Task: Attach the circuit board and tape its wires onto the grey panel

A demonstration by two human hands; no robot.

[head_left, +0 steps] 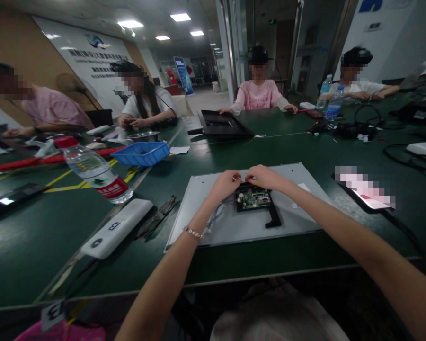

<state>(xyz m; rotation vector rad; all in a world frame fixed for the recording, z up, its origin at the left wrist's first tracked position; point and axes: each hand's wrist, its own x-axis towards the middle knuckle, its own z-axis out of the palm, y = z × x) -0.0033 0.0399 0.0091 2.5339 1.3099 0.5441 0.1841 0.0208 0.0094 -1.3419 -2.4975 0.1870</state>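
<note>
A flat grey panel [213, 232] lies on the green table, bearing a green circuit board [253, 200] in a black frame with an arm [274, 219] reaching toward me. My left hand [229, 182] is at the frame's upper left edge, its fingers pinched together. Close beside it, my right hand [261, 176] is over the upper edge, fingertips also closed. Whatever is between the fingers of either hand is too small to make out. Thin pale wires [217, 214] lie on the panel left of the board.
To the left are a white power bank [117, 229], glasses [158, 217], a water bottle [95, 173] and a blue tray [142, 154]. A phone [365, 192] lies right. Across the table, a person [259, 94] touches a black panel [223, 124]. Several other people sit around.
</note>
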